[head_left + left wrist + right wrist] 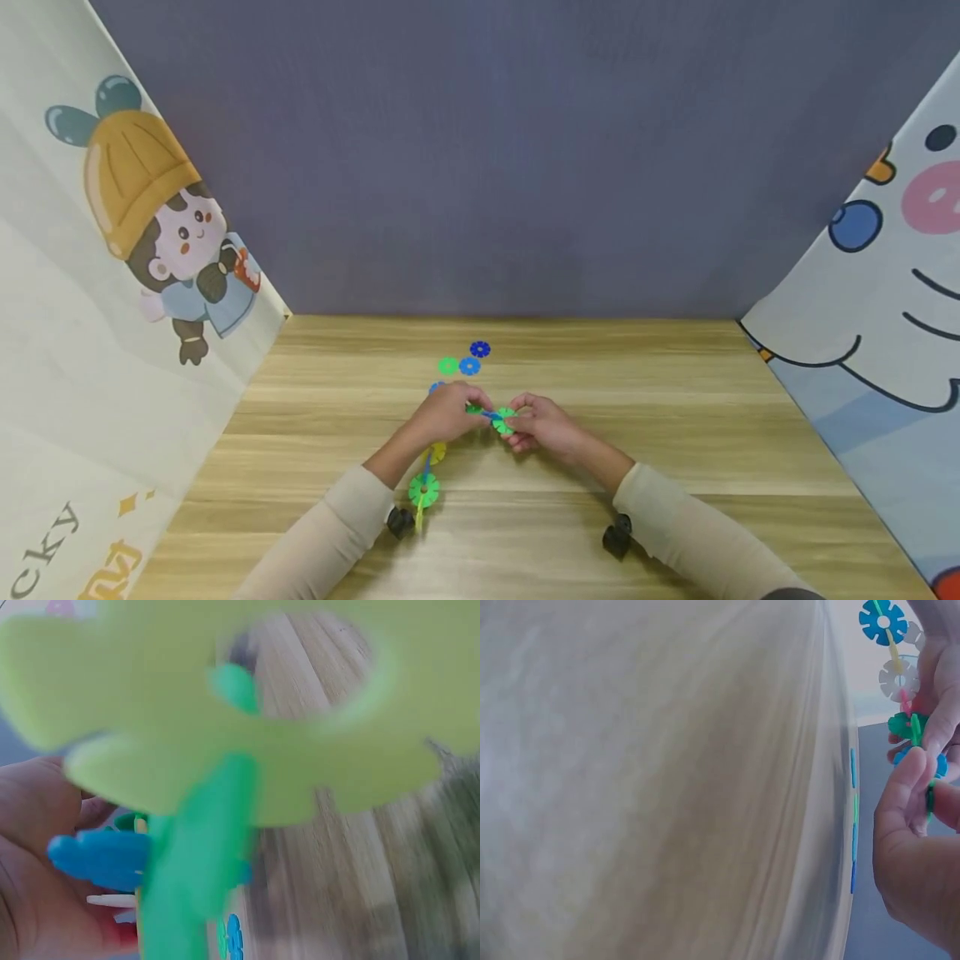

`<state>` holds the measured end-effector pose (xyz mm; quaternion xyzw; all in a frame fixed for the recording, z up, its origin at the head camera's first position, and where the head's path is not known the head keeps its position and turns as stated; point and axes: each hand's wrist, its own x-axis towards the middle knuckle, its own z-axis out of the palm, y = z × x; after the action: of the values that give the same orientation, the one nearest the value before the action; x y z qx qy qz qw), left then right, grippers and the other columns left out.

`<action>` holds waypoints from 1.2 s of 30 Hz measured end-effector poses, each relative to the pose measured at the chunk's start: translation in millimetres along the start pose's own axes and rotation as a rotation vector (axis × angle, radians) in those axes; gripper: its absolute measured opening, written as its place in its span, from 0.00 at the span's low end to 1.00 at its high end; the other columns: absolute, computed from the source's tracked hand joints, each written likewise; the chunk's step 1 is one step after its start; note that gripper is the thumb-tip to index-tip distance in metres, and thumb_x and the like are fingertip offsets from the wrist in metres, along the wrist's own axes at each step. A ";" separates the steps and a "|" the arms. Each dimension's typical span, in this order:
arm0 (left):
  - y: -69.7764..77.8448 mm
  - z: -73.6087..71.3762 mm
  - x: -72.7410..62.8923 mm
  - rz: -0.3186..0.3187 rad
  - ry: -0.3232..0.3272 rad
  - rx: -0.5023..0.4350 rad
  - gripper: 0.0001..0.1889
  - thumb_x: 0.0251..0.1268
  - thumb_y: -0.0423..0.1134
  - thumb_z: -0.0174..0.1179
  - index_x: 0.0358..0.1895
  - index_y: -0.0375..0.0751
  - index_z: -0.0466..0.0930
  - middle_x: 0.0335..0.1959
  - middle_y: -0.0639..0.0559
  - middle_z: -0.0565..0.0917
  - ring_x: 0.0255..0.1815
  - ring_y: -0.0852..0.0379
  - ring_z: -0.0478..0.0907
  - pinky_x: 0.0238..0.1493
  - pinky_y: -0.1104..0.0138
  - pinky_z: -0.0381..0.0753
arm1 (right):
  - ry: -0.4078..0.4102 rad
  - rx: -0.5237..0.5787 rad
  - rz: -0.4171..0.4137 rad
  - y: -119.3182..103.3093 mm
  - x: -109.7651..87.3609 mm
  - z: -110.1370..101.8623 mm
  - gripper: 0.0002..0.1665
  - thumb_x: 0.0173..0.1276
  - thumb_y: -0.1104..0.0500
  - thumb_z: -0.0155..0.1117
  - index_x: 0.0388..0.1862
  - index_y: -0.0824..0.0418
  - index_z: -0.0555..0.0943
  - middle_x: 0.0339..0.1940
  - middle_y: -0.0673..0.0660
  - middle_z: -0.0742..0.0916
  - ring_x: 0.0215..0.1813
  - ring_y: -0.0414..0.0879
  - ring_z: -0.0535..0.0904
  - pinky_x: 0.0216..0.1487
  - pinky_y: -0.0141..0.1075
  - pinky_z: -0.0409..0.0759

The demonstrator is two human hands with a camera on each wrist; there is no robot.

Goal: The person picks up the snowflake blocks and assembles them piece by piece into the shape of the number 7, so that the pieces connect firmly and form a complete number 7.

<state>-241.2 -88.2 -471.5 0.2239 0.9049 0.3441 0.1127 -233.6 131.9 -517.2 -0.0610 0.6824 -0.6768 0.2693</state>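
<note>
My left hand (447,412) grips a chain of slotted plastic snowflake discs. Opposite it, my right hand (550,429) pinches a green snowflake disc (504,421) against a blue one at the chain's end. Below the left wrist hang more of the chain's discs, among them a yellow disc (440,452) and a green disc (417,493). The right wrist view shows a blue disc (868,628) and a whitish disc (887,684) farther along. Close to the left wrist camera, a blurred yellow-green disc (112,682) covers part of the left hand (37,862).
Loose discs lie flat on the wooden table (637,375) beyond the hands: dark blue (474,349), light green (442,366) and blue (463,366). Another blue disc (436,387) shows partly behind the left hand. A grey panel (487,167) rises at the back, with printed sheets on both sides.
</note>
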 end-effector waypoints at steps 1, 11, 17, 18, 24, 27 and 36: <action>-0.8 -0.1 -0.2 0.004 -0.009 -0.005 0.07 0.63 0.41 0.71 0.43 0.50 0.88 0.43 0.56 0.89 0.47 0.54 0.82 0.51 0.58 0.81 | 0.000 0.005 0.006 0.0 0.3 0.7 0.14 0.74 0.69 0.56 0.54 0.68 0.66 0.29 0.53 0.87 0.28 0.39 0.82 0.33 0.29 0.85; -9.2 1.6 -3.4 0.049 -0.065 -0.015 0.05 0.64 0.41 0.70 0.42 0.52 0.90 0.41 0.61 0.90 0.39 0.65 0.82 0.43 0.67 0.82 | -0.049 0.020 0.014 7.1 -1.4 6.3 0.17 0.74 0.67 0.57 0.56 0.69 0.65 0.30 0.53 0.86 0.28 0.40 0.81 0.32 0.29 0.84; -14.1 0.6 -7.6 0.085 -0.061 0.010 0.04 0.63 0.39 0.70 0.40 0.51 0.90 0.39 0.60 0.90 0.41 0.63 0.82 0.44 0.67 0.82 | -0.038 -0.066 0.010 8.0 1.2 6.6 0.17 0.73 0.64 0.59 0.55 0.70 0.69 0.27 0.53 0.86 0.26 0.40 0.80 0.29 0.30 0.84; -15.3 -0.2 -8.4 0.086 -0.060 0.013 0.04 0.63 0.39 0.70 0.40 0.51 0.90 0.39 0.60 0.90 0.42 0.62 0.82 0.45 0.66 0.81 | -0.030 -0.096 0.012 7.3 2.8 5.8 0.16 0.73 0.64 0.59 0.55 0.70 0.70 0.27 0.54 0.86 0.26 0.41 0.80 0.29 0.31 0.84; -24.2 -5.0 -13.1 0.085 -0.062 0.002 0.04 0.62 0.37 0.70 0.39 0.50 0.90 0.38 0.59 0.91 0.43 0.61 0.82 0.45 0.63 0.82 | 0.016 -0.282 0.004 1.1 18.3 -1.4 0.13 0.76 0.59 0.59 0.52 0.67 0.78 0.30 0.56 0.87 0.29 0.44 0.81 0.30 0.33 0.84; -28.0 -5.8 -14.9 0.073 -0.073 0.002 0.03 0.63 0.38 0.71 0.38 0.52 0.90 0.38 0.60 0.90 0.43 0.61 0.80 0.44 0.64 0.81 | 0.036 -0.373 -0.030 -2.6 26.3 -2.4 0.12 0.76 0.58 0.60 0.51 0.66 0.79 0.31 0.55 0.87 0.30 0.44 0.81 0.31 0.34 0.83; -33.0 -9.1 -18.4 0.063 -0.080 0.041 0.02 0.63 0.41 0.71 0.37 0.55 0.90 0.39 0.62 0.91 0.43 0.60 0.84 0.45 0.64 0.82 | 0.110 -0.728 -0.241 -13.5 51.3 3.0 0.07 0.71 0.61 0.63 0.45 0.61 0.83 0.31 0.51 0.86 0.31 0.40 0.80 0.34 0.32 0.81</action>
<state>-239.1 -124.2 -486.1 0.2682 0.8990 0.3195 0.1334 -279.4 105.3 -518.7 -0.1962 0.8794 -0.4192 0.1114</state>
